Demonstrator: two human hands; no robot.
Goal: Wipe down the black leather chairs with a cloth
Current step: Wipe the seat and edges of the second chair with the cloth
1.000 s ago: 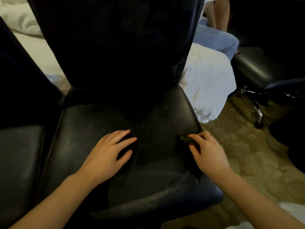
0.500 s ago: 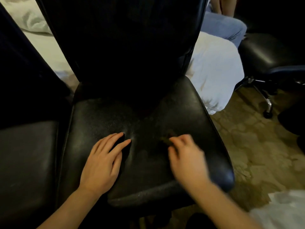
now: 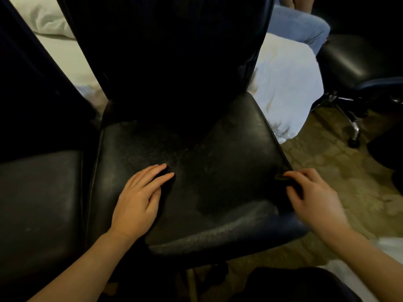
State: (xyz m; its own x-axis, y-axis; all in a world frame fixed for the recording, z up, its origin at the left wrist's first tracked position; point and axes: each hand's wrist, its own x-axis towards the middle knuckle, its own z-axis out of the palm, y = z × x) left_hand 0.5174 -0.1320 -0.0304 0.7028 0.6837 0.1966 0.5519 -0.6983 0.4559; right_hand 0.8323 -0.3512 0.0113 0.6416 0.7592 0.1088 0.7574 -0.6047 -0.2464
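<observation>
Three black chairs show, and you are working the middle chair (image 3: 196, 162). Your right hand (image 3: 314, 197) pinches a dark cloth (image 3: 283, 178) against the seat's right edge, fingers curled over it; most of the cloth is hidden under the hand. Your left hand (image 3: 139, 197) lies flat on the seat's left half, fingers straight and close together, bracing.

Progress, as a judgement: early. Seat leather looks dull and speckled across the centre and along the front lip; no clearly wiped patch stands out. Backrest is too dark to judge. Left chair (image 3: 37, 192), just beside the seat's left edge, and right chair (image 3: 353, 62), well apart beyond the seat's right side, look untouched.

Around: white bedding (image 3: 285, 88) behind the seat's right rear corner; a seated person's jeans (image 3: 298, 25) beyond that; patterned carpet (image 3: 327, 158) right of the seat. The left chair crowds the seat's left flank, so reaching that side could be awkward.
</observation>
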